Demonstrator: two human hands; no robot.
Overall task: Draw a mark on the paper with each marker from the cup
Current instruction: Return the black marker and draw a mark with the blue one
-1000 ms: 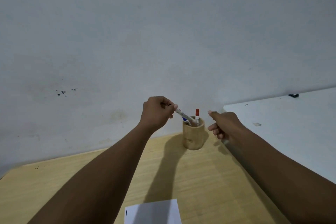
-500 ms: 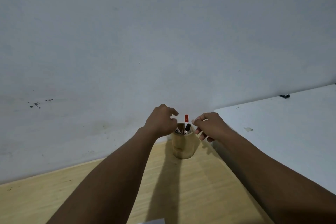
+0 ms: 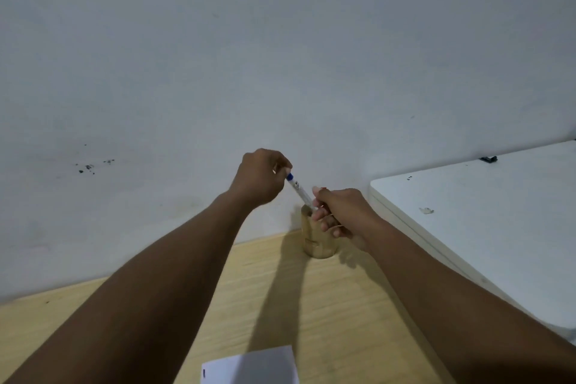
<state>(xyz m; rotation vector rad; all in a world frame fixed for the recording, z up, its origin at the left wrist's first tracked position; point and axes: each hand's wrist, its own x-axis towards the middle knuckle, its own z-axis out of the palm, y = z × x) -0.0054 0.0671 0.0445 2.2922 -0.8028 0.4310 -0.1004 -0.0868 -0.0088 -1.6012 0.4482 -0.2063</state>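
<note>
Pinching the blue end of a white marker point(image 3: 298, 191) between its fingers point(image 3: 282, 169), the left hand point(image 3: 260, 176) holds it tilted above the wooden cup point(image 3: 313, 235), its lower end at the cup's mouth. The right hand point(image 3: 338, 212) curls over the cup's rim, fingers clenched; a red tip shows behind it, and whether they grasp it I cannot tell. The cup stands on the wooden desk point(image 3: 311, 305) against the wall. White paper point(image 3: 252, 366) lies at the near edge, a small blue mark on its left side.
</note>
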